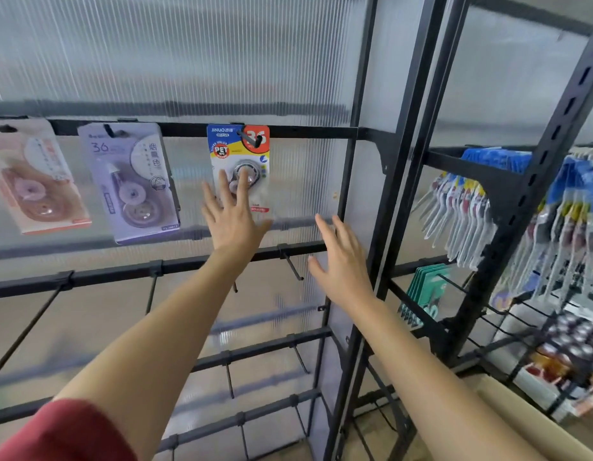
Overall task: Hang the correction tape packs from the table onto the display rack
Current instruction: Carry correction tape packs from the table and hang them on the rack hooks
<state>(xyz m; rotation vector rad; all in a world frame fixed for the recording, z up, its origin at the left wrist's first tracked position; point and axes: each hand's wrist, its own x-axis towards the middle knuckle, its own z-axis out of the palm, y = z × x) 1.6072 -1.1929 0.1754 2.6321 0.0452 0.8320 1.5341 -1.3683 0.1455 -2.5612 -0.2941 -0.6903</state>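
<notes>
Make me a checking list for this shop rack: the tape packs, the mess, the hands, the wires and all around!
Surface: black rack, lower hooks bare.
Job's things: pink pack, purple pack and blue pack hang along the rack's top.
Clutter: nothing seen.
Hands: left hand open, fingertips on the blue pack; right hand open, holding nothing.
Cables: nothing seen.
Surroundings: ribbed wall behind; second rack of hanging goods to the right.

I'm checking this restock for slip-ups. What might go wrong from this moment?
1. The left hand touches the blue-and-yellow pack with straight fingers; a nudge might swing it off its short hook.
2. An empty hook juts out between the left forearm and the right hand; lowering either arm could scrape it.
</notes>
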